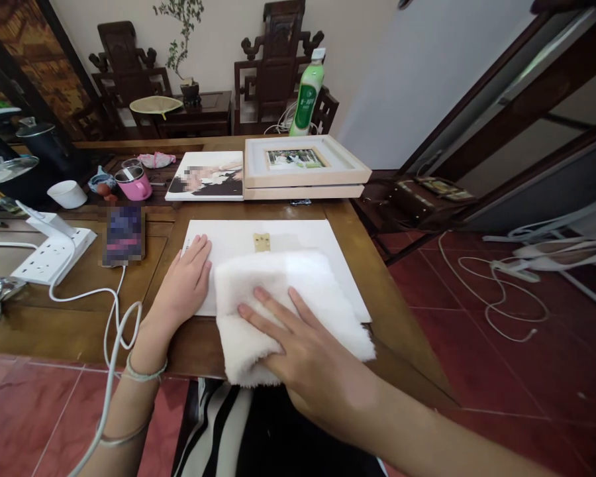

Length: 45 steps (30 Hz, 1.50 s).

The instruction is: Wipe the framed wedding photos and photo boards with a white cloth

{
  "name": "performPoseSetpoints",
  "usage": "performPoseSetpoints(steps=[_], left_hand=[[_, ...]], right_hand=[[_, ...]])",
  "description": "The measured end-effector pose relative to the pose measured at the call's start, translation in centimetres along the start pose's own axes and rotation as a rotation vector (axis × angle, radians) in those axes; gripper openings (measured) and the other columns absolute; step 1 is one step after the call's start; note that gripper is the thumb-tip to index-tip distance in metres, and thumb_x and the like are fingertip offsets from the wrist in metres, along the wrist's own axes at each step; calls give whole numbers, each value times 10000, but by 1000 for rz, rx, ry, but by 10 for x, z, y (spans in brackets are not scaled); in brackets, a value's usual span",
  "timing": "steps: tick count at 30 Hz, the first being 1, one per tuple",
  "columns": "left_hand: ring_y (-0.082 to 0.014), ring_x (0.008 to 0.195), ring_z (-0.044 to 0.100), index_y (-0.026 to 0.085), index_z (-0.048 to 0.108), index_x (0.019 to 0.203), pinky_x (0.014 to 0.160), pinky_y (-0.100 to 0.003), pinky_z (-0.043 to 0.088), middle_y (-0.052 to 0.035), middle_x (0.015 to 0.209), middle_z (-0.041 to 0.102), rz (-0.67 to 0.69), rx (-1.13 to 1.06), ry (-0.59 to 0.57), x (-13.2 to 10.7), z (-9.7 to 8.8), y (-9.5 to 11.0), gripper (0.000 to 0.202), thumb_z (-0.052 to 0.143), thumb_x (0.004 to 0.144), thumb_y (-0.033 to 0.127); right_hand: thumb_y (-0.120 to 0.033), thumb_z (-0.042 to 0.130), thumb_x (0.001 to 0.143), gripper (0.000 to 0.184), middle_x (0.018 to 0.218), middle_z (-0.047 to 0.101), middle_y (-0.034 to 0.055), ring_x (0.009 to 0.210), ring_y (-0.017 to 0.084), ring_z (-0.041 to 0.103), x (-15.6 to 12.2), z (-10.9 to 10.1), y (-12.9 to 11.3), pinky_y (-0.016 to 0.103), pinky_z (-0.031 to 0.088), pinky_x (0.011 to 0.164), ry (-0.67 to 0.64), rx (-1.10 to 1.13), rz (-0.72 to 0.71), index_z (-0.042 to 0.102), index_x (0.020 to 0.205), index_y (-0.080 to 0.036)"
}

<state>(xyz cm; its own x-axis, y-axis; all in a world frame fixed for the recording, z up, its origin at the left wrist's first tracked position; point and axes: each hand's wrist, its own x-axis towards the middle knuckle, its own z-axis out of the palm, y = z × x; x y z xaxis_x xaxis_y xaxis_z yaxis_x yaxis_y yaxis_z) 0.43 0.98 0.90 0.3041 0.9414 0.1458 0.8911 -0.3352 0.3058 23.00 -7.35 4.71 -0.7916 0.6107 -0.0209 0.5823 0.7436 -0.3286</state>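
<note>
Right hand (pixel 300 351) lies spread on fluffy white cloth (pixel 318 281); left hand (pixel 189 281), open, on white rectangular panel (pixel 298 233) at wooden surface's (pixel 64 324) near edge.

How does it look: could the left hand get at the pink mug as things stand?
Probably yes: the left hand only rests flat at the edge of the white board, and the pink mug stands ahead to its left, with nothing upright between them.
</note>
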Motion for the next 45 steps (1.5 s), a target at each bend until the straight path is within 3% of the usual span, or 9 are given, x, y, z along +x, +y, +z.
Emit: performPoseSetpoints(steps=[4,9,12,16,25,30,37,41,45], left_hand=[[-246,1473,244,94,383,1445,1187,-506,236,-154,1567,324,-4,-38,-23,0,-1,-4,514,257,975,260],[-255,1477,227,83,383,1450,1193,-506,215,-160,1568,318,31,-86,-35,-1,-1,-11,524,262,972,261],[-252,1472,243,95,393,1447,1194,-500,218,-154,1562,335,33,-96,-19,-1,-1,-11,518,264,978,275],[-253,1466,263,115,408,1440,1193,-502,226,-148,1554,354,30,-98,8,-1,0,-10,507,258,985,283],[-262,1460,278,116,417,1430,1178,-517,261,-155,1548,363,35,-78,3,-2,-2,-8,493,268,973,227],[-255,1462,274,80,410,1429,1185,-494,253,-167,1548,357,30,-61,-1,-2,-1,-8,506,247,978,240],[-258,1461,277,82,412,1432,1188,-497,245,-168,1545,363,37,-60,11,-1,2,-9,509,261,977,255],[-252,1465,267,142,390,1455,1182,-516,249,-135,1552,363,39,-84,11,-1,2,-10,505,269,977,252],[-266,1463,269,151,375,1468,1177,-526,258,-134,1554,359,54,-85,-5,-1,-1,-9,524,299,953,206]], right_hand=[[67,456,686,503,1526,389,129,1447,385,191,13,-4,22,711,175,1105,33,-21,35,731,1038,-164],[97,407,650,665,1547,375,78,1470,330,160,55,-19,62,692,163,1120,91,-73,177,660,1184,-209],[81,394,688,717,1561,355,81,1470,332,167,78,-27,71,680,186,1119,57,-87,264,559,1327,-202],[68,370,733,639,1557,357,103,1463,371,162,79,-23,55,696,172,1112,55,-156,247,599,1282,-163],[-38,490,769,366,1529,371,157,1427,454,197,14,-5,-5,746,149,1090,-48,-23,4,737,1021,-138],[29,448,720,511,1526,394,115,1446,373,214,20,-10,14,685,179,1124,-14,-39,28,703,1125,-151],[66,393,735,658,1553,365,105,1458,355,199,85,-26,65,690,208,1106,47,-167,207,571,1320,-175],[35,358,809,619,1552,357,140,1448,399,200,101,-25,59,722,200,1084,72,-190,228,531,1367,-167],[-41,344,897,464,1543,357,175,1436,443,201,79,-13,28,741,168,1086,70,-238,172,646,1237,-140]])
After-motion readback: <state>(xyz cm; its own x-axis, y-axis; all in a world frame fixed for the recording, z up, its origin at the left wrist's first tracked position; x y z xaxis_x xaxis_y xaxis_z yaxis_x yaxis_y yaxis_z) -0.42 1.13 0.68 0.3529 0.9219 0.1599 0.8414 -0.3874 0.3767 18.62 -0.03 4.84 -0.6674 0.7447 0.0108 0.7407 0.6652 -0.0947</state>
